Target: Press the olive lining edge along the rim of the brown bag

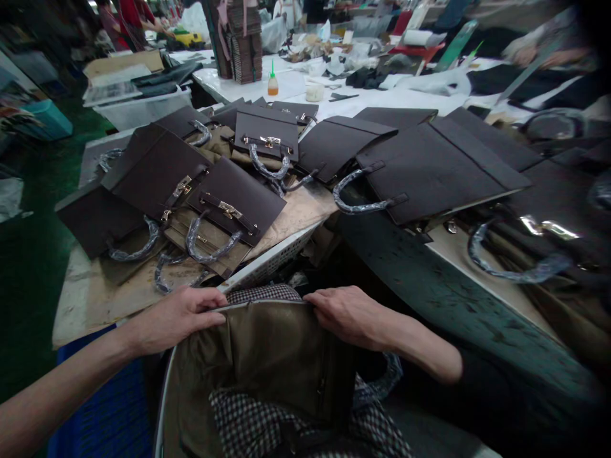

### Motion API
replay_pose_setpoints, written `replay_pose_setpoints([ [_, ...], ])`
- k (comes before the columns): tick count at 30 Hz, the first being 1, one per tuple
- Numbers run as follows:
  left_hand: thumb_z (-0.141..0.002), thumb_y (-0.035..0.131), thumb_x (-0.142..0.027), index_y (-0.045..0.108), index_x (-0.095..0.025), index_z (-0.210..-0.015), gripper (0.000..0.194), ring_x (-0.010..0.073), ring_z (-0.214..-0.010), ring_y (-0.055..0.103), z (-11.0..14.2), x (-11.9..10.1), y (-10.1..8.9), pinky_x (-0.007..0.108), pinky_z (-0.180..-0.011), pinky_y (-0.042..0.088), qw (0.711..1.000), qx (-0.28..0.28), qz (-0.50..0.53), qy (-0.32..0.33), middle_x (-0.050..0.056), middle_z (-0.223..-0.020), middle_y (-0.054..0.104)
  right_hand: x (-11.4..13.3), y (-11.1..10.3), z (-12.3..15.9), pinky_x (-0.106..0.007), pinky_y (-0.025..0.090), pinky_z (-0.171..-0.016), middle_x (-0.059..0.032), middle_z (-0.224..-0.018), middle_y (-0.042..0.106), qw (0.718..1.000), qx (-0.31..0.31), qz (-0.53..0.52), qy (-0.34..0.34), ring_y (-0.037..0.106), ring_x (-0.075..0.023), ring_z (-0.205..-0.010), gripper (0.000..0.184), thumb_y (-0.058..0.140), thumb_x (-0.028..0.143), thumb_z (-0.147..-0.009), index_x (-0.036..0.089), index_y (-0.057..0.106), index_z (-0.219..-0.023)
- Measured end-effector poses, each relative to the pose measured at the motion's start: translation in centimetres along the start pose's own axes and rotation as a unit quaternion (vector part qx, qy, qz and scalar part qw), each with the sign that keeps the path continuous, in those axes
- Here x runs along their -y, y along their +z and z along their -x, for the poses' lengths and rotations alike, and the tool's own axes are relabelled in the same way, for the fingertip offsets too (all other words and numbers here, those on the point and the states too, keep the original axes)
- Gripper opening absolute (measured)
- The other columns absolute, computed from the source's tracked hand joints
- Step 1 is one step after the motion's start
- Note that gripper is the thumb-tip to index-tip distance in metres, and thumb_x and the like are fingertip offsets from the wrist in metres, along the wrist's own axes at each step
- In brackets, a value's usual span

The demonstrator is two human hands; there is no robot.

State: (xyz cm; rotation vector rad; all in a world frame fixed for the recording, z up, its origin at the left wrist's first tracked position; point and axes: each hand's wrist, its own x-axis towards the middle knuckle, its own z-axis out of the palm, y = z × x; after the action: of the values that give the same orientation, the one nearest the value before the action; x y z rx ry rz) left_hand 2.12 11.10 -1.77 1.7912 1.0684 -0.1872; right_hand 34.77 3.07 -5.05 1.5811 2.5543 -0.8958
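Observation:
An olive-brown bag lining (274,356) with a pale edge spreads across the front, over my lap. My left hand (188,315) pinches the left part of its top edge between thumb and fingers. At the right end of that edge, my right hand (346,315) is closed on the lining, its fingertips partly hidden. Black-and-white checked cloth (258,420) lies beneath the lining, and more of it shows behind the edge. A handle (384,381) wrapped in clear plastic sticks out below my right forearm.
Several dark brown handbags, including one with a metal clasp (238,200), lie on boards ahead. Between them is a white perforated crate (274,251). A blue crate (102,407) stands at lower left. Farther back are a glue bottle (272,84), stacked brown pieces (245,48) and other people.

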Motion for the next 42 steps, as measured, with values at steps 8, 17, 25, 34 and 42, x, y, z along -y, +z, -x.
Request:
replay_pose_setpoints([
  [8, -0.093, 0.057, -0.040, 0.066, -0.025, -0.103, 0.021, 0.0166, -0.082, 0.065, 0.3, 0.3, 0.1, 0.024, -0.072, 0.044, 0.992, -0.044, -0.115, 0.040, -0.004, -0.087, 0.071, 6.2, 3.7, -6.4, -0.027, 0.045, -0.076, -0.0064, -0.106, 0.072, 0.983, -0.155, -0.074, -0.061, 0.066, -0.0187, -0.095, 0.031, 0.048, 0.037, -0.099, 0.022, 0.061, -0.122],
  [17, -0.102, 0.040, -0.031, 0.063, -0.021, -0.084, 0.031, 0.0153, -0.073, 0.064, 0.2, -0.5, 0.3, 0.026, -0.066, 0.037, 0.944, -0.025, -0.310, 0.112, 0.000, -0.081, 0.070, 7.3, 5.6, -8.2, -0.028, 0.032, -0.059, -0.0007, -0.086, 0.069, 0.970, -0.228, -0.025, -0.084, 0.062, -0.0129, -0.077, 0.034, 0.039, 0.042, -0.102, 0.024, 0.069, -0.100],
  [25, -0.100, 0.043, -0.028, 0.057, -0.021, -0.076, 0.029, 0.0161, -0.067, 0.062, -0.2, -0.2, 1.2, 0.029, -0.062, 0.032, 0.916, -0.073, -0.374, 0.127, 0.000, -0.073, 0.067, 7.9, 6.5, -8.4, -0.028, 0.032, -0.062, 0.0000, -0.077, 0.065, 0.955, -0.278, -0.062, -0.088, 0.057, -0.0116, -0.071, 0.030, 0.045, 0.034, -0.099, 0.020, 0.068, -0.086],
  [34, -0.098, 0.051, -0.035, 0.054, -0.028, -0.118, 0.021, 0.0201, -0.094, 0.066, 0.6, -0.4, 0.2, 0.027, -0.076, 0.043, 0.959, -0.086, -0.259, 0.079, 0.000, -0.104, 0.070, 5.9, 5.8, -8.4, -0.025, 0.036, -0.065, -0.0017, -0.090, 0.070, 0.966, -0.215, -0.120, -0.078, 0.062, -0.0143, -0.081, 0.028, 0.048, 0.040, -0.100, 0.021, 0.069, -0.098],
  [42, -0.091, 0.061, -0.028, 0.055, -0.024, -0.089, 0.007, 0.0157, -0.075, 0.058, 1.0, -0.8, 0.9, 0.025, -0.067, 0.037, 0.960, -0.125, -0.243, 0.064, -0.006, -0.080, 0.062, 5.3, 6.2, -7.7, -0.025, 0.043, -0.076, -0.0033, -0.104, 0.069, 0.951, -0.231, -0.181, -0.101, 0.064, -0.0162, -0.092, 0.021, 0.057, 0.034, -0.096, 0.022, 0.062, -0.112],
])
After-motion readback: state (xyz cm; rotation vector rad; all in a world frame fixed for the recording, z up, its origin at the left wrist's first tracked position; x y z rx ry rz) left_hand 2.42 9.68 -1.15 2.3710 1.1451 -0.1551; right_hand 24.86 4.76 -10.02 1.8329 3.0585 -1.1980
